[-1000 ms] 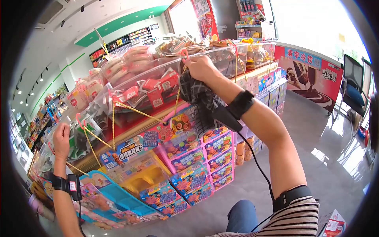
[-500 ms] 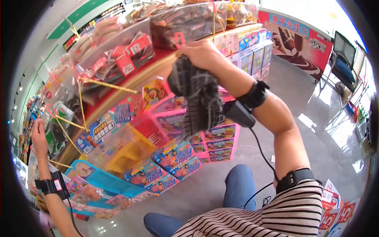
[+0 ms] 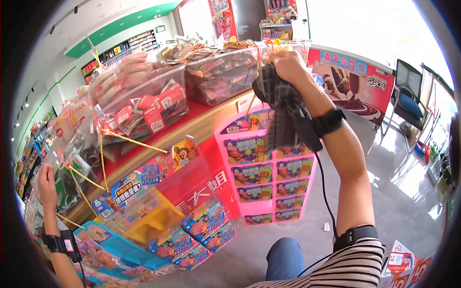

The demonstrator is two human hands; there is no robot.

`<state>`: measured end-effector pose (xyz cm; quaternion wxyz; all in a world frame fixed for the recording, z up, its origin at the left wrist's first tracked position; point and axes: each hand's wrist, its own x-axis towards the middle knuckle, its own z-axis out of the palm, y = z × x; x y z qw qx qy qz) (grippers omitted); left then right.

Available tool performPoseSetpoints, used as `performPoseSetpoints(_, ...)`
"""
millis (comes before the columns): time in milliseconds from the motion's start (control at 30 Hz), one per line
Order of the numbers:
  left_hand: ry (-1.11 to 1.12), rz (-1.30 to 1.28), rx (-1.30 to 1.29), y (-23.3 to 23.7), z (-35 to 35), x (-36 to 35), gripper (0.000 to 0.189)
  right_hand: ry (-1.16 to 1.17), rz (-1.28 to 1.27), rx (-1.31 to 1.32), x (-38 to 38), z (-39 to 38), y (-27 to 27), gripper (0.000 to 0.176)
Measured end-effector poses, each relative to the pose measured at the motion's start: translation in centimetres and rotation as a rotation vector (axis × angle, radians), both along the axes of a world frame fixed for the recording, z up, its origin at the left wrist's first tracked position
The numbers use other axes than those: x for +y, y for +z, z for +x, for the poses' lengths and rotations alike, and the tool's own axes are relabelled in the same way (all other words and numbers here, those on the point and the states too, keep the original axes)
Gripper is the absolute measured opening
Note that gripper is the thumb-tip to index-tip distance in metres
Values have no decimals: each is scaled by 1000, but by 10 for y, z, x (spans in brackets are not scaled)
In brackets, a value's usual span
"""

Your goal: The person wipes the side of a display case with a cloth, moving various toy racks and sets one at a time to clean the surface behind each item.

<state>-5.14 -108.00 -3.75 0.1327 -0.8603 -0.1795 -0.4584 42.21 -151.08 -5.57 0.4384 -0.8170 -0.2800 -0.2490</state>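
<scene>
- at the near right, our right arm comes forward from a striped sleeve [image 3: 345, 264], bent at the elbow, with the forearm slanting up and left.
- at the near left, our left hand [image 3: 47, 185] is raised beside the bins, fingers pointing up; whether it grips anything we cannot tell.
- farther right, our right hand [image 3: 287, 66] is closed around the top of a dark checked cloth [image 3: 283, 101], knuckles up, seemingly bunching it so the folds hang together.
- the cloth hangs in front of the pink display [image 3: 257, 208], which stands against the surface [image 3: 192, 126].
- a yellow cord [image 3: 134, 139] runs across the bin fronts, perhaps to hold them back.
- clear bins [image 3: 221, 89] of packets line the surface, likely for easy reach.
- far right, a red printed cabinet [image 3: 355, 81] stands well apart.
</scene>
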Motion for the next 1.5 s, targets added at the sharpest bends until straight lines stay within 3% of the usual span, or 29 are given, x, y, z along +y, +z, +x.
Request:
performPoseSetpoints(100,-6,7,6,0,1,-1,23,-252,-81,41,18,44,9,29)
performPoseSetpoints(200,-6,37,-17,-2,-1,4,24,-308,-194,-16,20,76,9,30)
performPoseSetpoints(367,79,74,-42,-5,-6,15,25,-174,-125,-46,34,131,7,35)
performPoseSetpoints(500,192,48,33,1,-10,7,26,-247,-155,-27,49,152,5,31)
performPoseSetpoints(567,226,79,47,-1,-16,22,27,-294,-442,-175,51,170,-5,30)
performPoseSetpoints(633,217,93,1,-5,-15,27,27,-290,-982,-429,44,160,-8,29)
performPoseSetpoints(733,259,65,22,-4,-20,27,30,-102,-801,-347,41,148,-38,28)
performPoseSetpoints(833,259,111,27,-3,-22,33,32,-5,-873,-526,25,138,-66,29)
performPoseSetpoints(933,234,30,63,2,-15,16,28,186,-50,-62,-5,127,-70,26)
performPoseSetpoints(967,213,-58,64,4,-11,11,25,150,-32,-109,-9,125,-63,22)
performPoseSetpoints(1067,216,81,49,0,-14,24,24,181,-288,-742,-12,124,-25,18)
performPoseSetpoints(1167,172,70,2,-4,-12,23,24,116,-385,-697,3,125,18,19)
performPoseSetpoints(1267,145,25,5,0,-6,9,25,-71,-782,-701,14,144,34,21)
performPoseSetpoints(1333,189,-71,60,3,-6,3,27,-42,-914,-680,18,151,29,23)
performPoseSetpoints(1400,282,-223,163,10,-9,-1,37,-10,-746,-509,25,168,13,26)
performPoseSetpoints(1500,291,-228,174,11,-10,-2,37,46,-753,-452,27,126,16,31)
